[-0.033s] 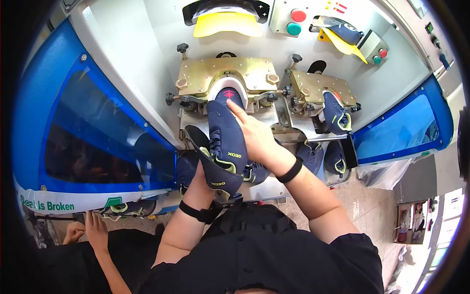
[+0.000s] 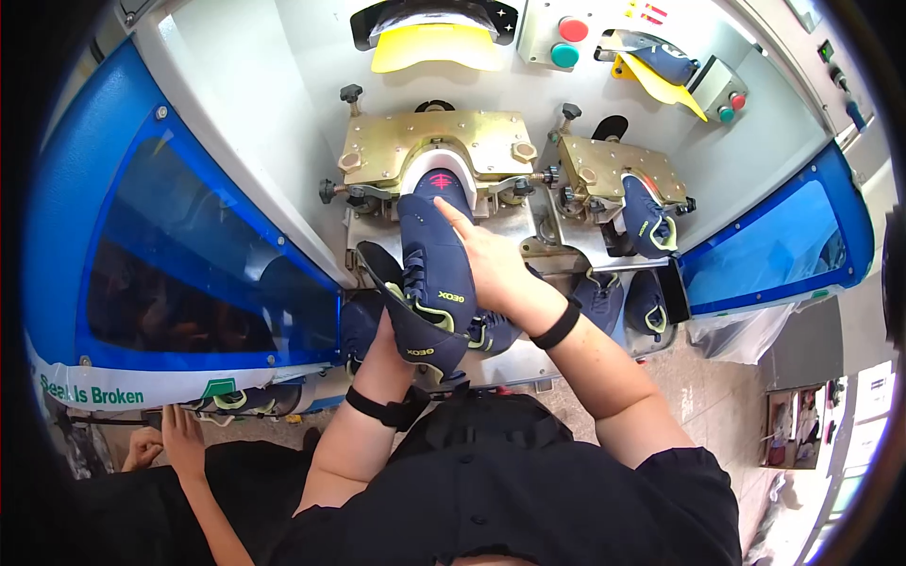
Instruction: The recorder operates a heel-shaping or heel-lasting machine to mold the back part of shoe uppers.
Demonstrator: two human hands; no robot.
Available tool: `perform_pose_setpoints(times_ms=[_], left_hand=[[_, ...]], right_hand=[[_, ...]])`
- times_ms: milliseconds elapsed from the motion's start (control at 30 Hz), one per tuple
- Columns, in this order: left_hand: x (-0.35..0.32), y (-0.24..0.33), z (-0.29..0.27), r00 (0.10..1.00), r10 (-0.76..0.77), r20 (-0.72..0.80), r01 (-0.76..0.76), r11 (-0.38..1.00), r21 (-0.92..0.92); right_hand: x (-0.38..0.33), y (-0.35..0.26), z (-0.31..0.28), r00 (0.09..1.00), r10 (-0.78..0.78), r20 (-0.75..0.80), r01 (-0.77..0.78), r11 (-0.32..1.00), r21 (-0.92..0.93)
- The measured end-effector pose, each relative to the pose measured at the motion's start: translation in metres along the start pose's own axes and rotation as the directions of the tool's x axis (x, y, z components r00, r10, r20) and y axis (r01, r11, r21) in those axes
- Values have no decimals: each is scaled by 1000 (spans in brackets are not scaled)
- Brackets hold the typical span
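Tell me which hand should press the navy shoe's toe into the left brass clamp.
Right, probably. The right hand already lies flat on top of the navy shoe, its forefinger reaching toward the toe at the brass clamp. The left hand is underneath by the heel, gripping a second shoe.

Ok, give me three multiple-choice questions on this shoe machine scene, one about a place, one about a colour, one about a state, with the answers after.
1. Where does the toe of the navy shoe under the right hand sit?
A. in the left brass clamp
B. on the floor
C. in the yellow tray

2. What colour is the upper of the two round buttons on the panel at top?
A. blue
B. red
C. white

3. How is the left hand occupied?
A. hanging free
B. pressing a button
C. holding a second navy shoe from below

Answers: 1 A, the toe sits inside the left clamp's opening. 2 B, red sits above a teal one. 3 C, its fingers are under the shoe's sole.
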State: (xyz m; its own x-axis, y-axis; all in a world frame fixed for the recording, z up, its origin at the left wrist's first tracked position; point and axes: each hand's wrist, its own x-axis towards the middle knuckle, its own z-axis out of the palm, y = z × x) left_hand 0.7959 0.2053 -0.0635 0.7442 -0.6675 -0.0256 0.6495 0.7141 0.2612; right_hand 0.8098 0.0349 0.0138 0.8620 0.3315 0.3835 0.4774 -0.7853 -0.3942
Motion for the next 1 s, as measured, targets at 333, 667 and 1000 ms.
perform_pose_setpoints(times_ms=[333,667,1000], left_hand=[[18,-11,-55,991,117,-64,-103,976,190],[3,-10,-3,974,189,-124,-164,969,186],[-41,-19,50,895,315,-315,-346,937,-45]], right_hand=[[-4,2,7,969,46,243,20,965,-263],[-10,13,-5,993,-50,106,59,994,-87],[-95,-16,-49,651,-731,-205,719,680,-141]])
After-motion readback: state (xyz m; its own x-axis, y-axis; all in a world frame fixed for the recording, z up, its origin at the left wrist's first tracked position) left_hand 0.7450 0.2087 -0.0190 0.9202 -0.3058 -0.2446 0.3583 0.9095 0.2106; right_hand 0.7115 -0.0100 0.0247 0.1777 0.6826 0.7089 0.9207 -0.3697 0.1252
